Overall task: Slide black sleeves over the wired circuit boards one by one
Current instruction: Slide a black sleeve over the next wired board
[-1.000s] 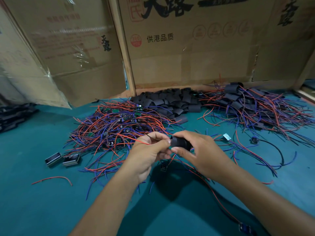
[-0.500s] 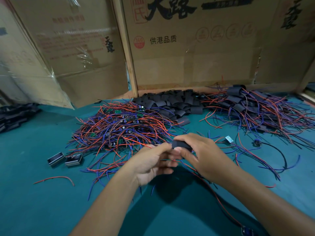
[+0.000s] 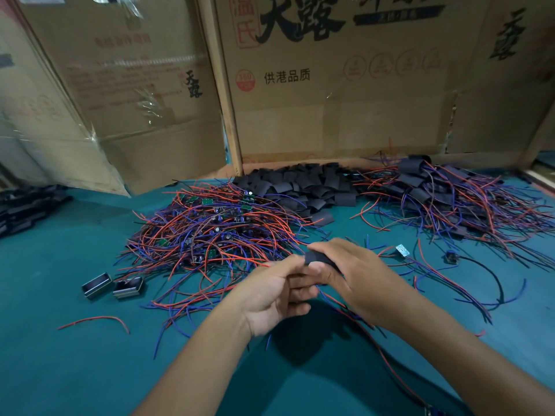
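Three heaps crowd the far half of the green counter (image 3: 75,340), backed by upright cardboard boxes (image 3: 330,100): unsleeved wired boards (image 3: 210,226) on the left, loose black sleeves (image 3: 300,184) in the middle, finished sleeved ones (image 3: 444,193) on the right. Near the middle, the right hand (image 3: 354,274) pinches one black sleeve (image 3: 318,258) between thumb and fingers. The left hand (image 3: 279,292) has its fingers curled at the sleeve's left mouth, seemingly feeding something in, though I cannot make out a board there. Red and blue wires trail from the hands towards the near right.

Sleeves look light, soft and easily flattened, so holding one by its edges should keep the mouth open; a board is probably stiff and best steered by its sides, not dragged by thin leads.

Two small metal cases (image 3: 114,288) lie left, a stray green board (image 3: 402,250) just right of the hands. Tangled wires could snag.
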Action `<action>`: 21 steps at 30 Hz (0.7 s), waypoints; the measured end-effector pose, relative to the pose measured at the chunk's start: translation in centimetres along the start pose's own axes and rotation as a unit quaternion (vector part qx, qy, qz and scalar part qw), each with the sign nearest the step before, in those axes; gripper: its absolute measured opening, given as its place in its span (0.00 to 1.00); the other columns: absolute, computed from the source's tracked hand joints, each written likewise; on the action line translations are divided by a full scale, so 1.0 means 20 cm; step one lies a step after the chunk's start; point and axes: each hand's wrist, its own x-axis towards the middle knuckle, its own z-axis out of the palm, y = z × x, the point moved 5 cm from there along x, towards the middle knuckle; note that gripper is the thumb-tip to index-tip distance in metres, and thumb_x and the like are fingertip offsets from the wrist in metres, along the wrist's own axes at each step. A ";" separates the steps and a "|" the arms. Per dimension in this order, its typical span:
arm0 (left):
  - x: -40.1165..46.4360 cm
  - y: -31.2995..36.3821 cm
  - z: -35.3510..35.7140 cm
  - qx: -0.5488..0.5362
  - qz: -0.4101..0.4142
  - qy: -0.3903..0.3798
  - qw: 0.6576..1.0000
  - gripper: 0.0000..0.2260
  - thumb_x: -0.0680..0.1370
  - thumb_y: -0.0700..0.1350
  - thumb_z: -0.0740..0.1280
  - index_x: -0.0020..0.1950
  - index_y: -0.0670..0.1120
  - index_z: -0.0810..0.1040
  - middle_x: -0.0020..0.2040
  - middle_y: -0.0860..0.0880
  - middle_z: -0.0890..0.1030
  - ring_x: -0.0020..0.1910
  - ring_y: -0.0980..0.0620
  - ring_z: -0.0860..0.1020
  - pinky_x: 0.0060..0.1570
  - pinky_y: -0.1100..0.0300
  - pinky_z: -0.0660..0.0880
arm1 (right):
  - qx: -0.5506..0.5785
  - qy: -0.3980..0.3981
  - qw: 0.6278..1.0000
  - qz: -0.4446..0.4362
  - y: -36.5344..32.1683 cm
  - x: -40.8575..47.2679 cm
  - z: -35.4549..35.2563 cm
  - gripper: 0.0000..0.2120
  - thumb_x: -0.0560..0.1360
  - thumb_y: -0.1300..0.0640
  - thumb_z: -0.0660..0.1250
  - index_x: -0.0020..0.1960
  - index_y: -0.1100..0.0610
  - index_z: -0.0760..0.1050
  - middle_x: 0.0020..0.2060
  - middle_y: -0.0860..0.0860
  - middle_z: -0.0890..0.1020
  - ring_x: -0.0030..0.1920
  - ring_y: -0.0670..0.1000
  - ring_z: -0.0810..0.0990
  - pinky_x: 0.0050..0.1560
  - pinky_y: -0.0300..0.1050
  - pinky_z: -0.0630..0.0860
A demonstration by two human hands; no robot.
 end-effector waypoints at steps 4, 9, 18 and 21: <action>0.01 -0.01 0.01 -0.006 0.002 0.008 1.000 0.21 0.81 0.48 0.61 0.30 0.48 0.82 0.32 0.52 0.82 0.28 0.58 0.78 0.30 0.64 0.72 | -0.027 -0.027 0.999 0.010 0.01 0.00 0.01 0.22 0.81 0.45 0.56 0.70 0.55 0.69 0.56 0.51 0.77 0.58 0.54 0.75 0.59 0.51 0.71; 0.03 -0.01 -0.01 -0.007 0.019 0.014 1.000 0.14 0.80 0.46 0.64 0.36 0.47 0.80 0.30 0.52 0.79 0.27 0.57 0.78 0.28 0.64 0.73 | -0.046 -0.065 0.997 -0.008 0.00 -0.01 0.01 0.24 0.80 0.40 0.54 0.71 0.51 0.65 0.57 0.47 0.74 0.58 0.51 0.74 0.59 0.50 0.71; 0.02 0.09 -0.01 -0.020 0.198 -0.018 0.980 0.06 0.75 0.46 0.69 0.46 0.43 0.82 0.48 0.43 0.85 0.33 0.53 0.78 0.30 0.62 0.74 | -0.080 -0.058 0.994 0.054 0.16 0.09 -0.18 0.11 0.81 0.48 0.58 0.44 0.54 0.68 0.37 0.45 0.72 0.40 0.52 0.70 0.42 0.46 0.64; 0.01 0.15 -0.09 0.154 0.348 0.116 0.918 0.08 0.79 0.39 0.67 0.40 0.44 0.79 0.37 0.48 0.83 0.30 0.56 0.74 0.30 0.66 0.69 | -0.171 -0.079 0.979 0.080 0.31 0.18 -0.30 0.14 0.81 0.45 0.57 0.50 0.54 0.73 0.44 0.49 0.78 0.45 0.54 0.76 0.46 0.50 0.71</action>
